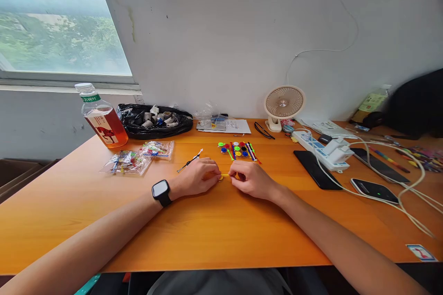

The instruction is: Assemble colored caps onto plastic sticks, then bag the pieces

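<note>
Between my two hands runs a thin yellow plastic stick, low over the table. My left hand, with a black watch on its wrist, pinches the left end near a small yellow round part. From the other side, the fingertips of my right hand are closed on the stick's right end. Just beyond them lie several coloured discs and sticks in a loose group. A black-and-white stick piece rests beside my left hand. My fingers hide most of the yellow piece.
Clear bags of parts and a bottle stand left, near a black plastic bag. At the back are glasses and a small fan. A power strip, cables and phones occupy the right.
</note>
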Tool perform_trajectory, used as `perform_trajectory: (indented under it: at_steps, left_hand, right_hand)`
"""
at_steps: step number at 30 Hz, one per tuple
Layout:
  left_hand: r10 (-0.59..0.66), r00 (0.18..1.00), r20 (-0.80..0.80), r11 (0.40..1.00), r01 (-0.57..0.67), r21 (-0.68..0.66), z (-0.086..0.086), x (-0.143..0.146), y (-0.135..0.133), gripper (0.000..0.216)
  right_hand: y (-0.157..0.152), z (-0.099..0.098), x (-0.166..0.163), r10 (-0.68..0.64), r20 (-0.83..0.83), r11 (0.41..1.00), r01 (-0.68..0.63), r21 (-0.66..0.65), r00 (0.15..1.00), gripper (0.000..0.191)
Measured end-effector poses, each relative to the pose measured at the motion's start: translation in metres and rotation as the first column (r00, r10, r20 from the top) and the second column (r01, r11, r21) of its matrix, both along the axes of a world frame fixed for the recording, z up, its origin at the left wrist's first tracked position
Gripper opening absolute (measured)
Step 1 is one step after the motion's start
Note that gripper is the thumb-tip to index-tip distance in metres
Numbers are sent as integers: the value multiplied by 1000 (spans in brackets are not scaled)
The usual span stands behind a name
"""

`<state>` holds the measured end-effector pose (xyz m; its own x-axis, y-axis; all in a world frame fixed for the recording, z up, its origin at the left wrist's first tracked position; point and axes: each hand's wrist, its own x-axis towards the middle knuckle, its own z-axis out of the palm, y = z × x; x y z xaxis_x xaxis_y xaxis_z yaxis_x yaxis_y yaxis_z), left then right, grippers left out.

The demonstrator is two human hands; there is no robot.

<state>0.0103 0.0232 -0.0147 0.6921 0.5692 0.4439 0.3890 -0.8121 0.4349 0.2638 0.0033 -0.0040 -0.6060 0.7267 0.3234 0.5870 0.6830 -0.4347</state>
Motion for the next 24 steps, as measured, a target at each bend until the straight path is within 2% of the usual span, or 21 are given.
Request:
perform_trajectory:
  at_steps: [7, 20, 23, 24]
  left_hand:
    - [-4, 1000, 24, 998, 5, -57, 1, 2, 1, 10]
    - [62, 998, -4, 994, -62, -95, 2, 5, -3, 10]
    - [60, 998, -5, 995, -61, -80, 2, 4, -5, 8]
    - [59, 998, 6, 996, -58, -67, 2, 3, -5, 7]
  right_hand:
    - [-1, 2, 0, -10, 25, 1000, 11, -10, 1000, 12]
    - [-3, 5, -2, -21, 60, 999, 22, -24, 998, 10]
    - [-3, 6, -2, -73, 15, 994, 74, -79, 997, 5]
    - [-2, 6, -2, -105, -17, 988, 102, -115, 994, 11]
